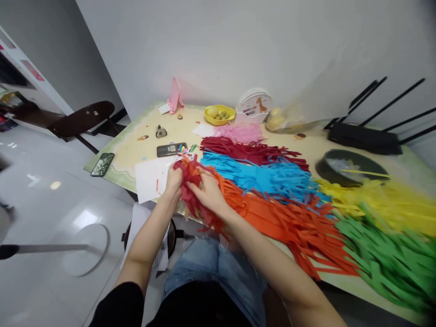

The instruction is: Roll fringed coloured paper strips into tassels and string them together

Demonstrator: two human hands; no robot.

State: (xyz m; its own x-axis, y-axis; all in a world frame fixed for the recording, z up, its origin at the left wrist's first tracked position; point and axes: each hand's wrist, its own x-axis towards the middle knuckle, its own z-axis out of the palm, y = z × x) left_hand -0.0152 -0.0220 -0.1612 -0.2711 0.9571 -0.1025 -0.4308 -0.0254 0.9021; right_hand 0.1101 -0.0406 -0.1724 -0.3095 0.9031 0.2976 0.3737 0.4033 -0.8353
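Both my hands grip a bunch of red paper strips (195,193) over the table's front edge, with some orange strips among them. My left hand (174,181) is closed around the bunch's left side. On its right side my right hand (208,190) pinches the strips; some fingertips are hidden. Right of my hands lie piles of fringed strips: orange (269,215), blue (259,175), dark red (245,150), pink (238,132), yellow (384,200) and green (391,259). Just beyond my hands is a small cluster of colourful pieces (184,148).
A white sheet (150,179) and two phones, one dark (166,150) and one patterned (102,164), lie at the left. Farther back stand a yellow fruit bowl (220,116) and a white giraffe-print holder (254,109). A black router (366,136) and dark round container (350,168) are at right.
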